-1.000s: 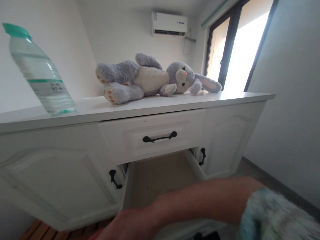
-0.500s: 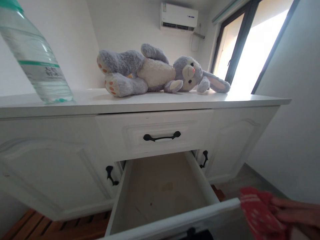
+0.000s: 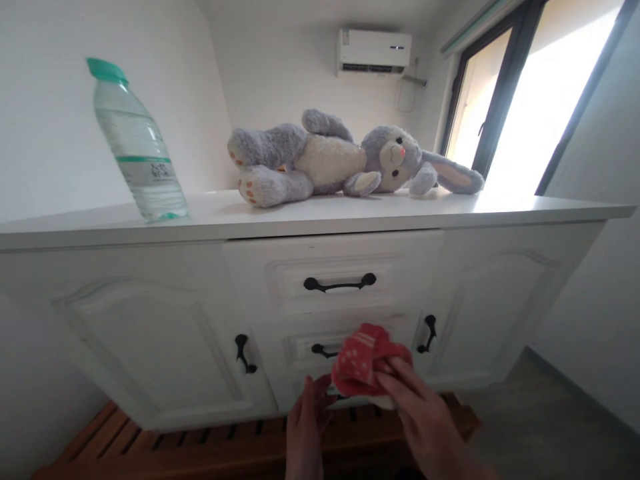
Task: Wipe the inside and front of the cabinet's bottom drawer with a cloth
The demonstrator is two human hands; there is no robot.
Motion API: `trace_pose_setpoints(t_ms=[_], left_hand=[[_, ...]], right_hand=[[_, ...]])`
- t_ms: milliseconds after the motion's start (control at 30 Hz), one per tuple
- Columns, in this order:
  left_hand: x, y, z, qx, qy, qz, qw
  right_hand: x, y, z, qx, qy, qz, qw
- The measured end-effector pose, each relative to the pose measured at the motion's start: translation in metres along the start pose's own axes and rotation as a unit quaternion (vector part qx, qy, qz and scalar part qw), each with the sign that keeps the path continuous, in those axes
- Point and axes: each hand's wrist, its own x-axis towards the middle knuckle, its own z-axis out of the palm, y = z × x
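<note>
Holding a red dotted sock [image 3: 361, 360] between them, the left hand [image 3: 306, 427] and right hand [image 3: 425, 420] are pinching its lower edge before the shut lower drawer [image 3: 320, 347], nothing stowed yet, plush rabbit [image 3: 345, 157] and water bottle [image 3: 137, 150] resting on the tabletop [image 3: 300, 213].

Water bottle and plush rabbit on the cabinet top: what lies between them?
Nothing. In the head view, the white cabinet top is bare between the water bottle and the plush rabbit.
</note>
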Motion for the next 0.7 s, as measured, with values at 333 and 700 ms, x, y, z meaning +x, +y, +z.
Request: trace_pose_setpoints(t_ms=[333,700], left_hand=[[0.046,0.054,-0.057,0.273,0.258,0.369,0.850],[0.005,0.023,0.094,0.459,-0.100,0.402,0.786]], right_hand=[[0.134,-0.090,0.183,-0.050,-0.085,-0.281,0.954],[0.053,0.069,0.053,-0.124,0.006,-0.134,0.983]])
